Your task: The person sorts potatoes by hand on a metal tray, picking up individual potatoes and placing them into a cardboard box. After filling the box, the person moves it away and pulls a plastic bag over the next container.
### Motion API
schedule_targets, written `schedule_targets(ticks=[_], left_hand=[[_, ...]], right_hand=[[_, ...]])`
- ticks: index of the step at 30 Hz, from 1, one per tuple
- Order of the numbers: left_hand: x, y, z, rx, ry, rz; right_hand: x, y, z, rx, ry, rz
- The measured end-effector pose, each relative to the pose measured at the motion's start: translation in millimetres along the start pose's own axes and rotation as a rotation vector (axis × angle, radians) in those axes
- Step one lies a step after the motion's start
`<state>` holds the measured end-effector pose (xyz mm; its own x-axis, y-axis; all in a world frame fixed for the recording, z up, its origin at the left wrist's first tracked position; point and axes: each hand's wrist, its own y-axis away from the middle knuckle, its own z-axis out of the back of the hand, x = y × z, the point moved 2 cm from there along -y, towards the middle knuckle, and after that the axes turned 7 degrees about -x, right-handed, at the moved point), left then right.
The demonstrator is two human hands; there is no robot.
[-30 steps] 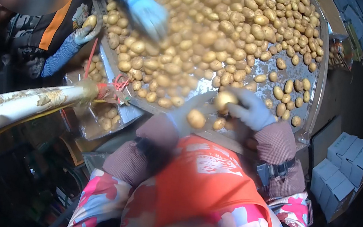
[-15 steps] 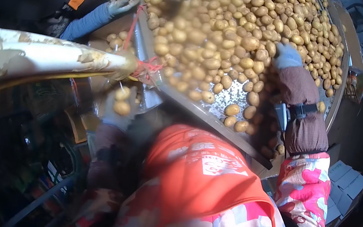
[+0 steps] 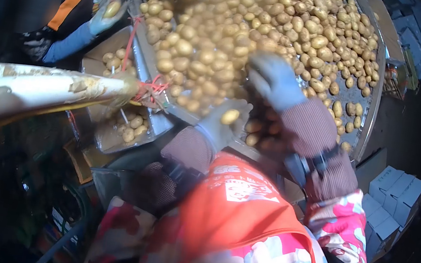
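Note:
My left hand (image 3: 220,125), in a pale glove, is palm up at the near edge of the sorting table (image 3: 368,117), with a small yellow potato (image 3: 230,116) in its fingers. To its right, my gloved right hand (image 3: 276,84) hangs low over the heap of potatoes (image 3: 302,28), back of the hand up. Its fingers point left and are smeared by motion, so I cannot see whether they hold anything. Several shaded potatoes (image 3: 254,127) lie between my hands.
A box (image 3: 154,128) with potatoes stands left of the table, under a worn white pole (image 3: 48,86). At the upper left, a co-worker's gloved hands (image 3: 105,16) hold potatoes. White cartons (image 3: 394,192) are stacked at the right.
My left hand has moved from over the box to the table's near edge. My right hand has swept left across the potatoes, toward my left. The view has shifted slightly.

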<state>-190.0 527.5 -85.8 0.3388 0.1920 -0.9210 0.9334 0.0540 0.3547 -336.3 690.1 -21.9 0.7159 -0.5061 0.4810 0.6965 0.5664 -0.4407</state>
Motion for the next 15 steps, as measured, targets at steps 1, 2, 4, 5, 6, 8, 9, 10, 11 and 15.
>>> schedule_targets(ticks=[1, 2, 4, 5, 6, 8, 9, 10, 11, 15], left_hand=[[0.8, -4.5, -2.4, 0.003, 0.137, 0.143], [1.3, -8.6, -4.8, -0.011, 0.266, 0.283], [-8.8, 9.0, 3.0, 0.042, 0.287, 0.346], [-9.3, 18.6, 7.9, 0.069, 0.222, 0.304], [-2.7, 27.6, 14.4, 0.108, 0.011, 0.111], [7.7, 35.6, 20.4, 0.086, 0.050, 0.093], [11.1, 39.3, 22.5, 0.029, 0.294, 0.267], [21.6, 35.9, 28.4, 0.055, 0.286, 0.239], [31.9, 32.4, 34.2, 0.079, 0.279, 0.210], [44.4, -19.5, 32.3, 0.244, 0.424, 0.371]], right_hand=[[-20.6, -13.0, -12.6, -0.076, 0.215, -0.086], [-38.1, -24.1, -21.8, -0.063, 0.352, -0.138], [-56.6, -25.7, -34.3, -0.040, 0.505, -0.196], [-60.4, -23.4, -37.8, -0.035, 0.526, -0.197], [-63.1, -23.0, -39.8, -0.028, 0.549, -0.191], [-64.8, -21.3, -34.9, 0.071, 0.500, -0.294], [-55.0, -22.6, -21.1, 0.116, 0.457, -0.353], [-44.7, -27.3, -6.1, 0.157, 0.415, -0.409], [-34.3, -30.1, 6.3, 0.268, 0.339, -0.534], [-41.3, 23.8, -2.2, 0.267, -0.539, -0.641]])
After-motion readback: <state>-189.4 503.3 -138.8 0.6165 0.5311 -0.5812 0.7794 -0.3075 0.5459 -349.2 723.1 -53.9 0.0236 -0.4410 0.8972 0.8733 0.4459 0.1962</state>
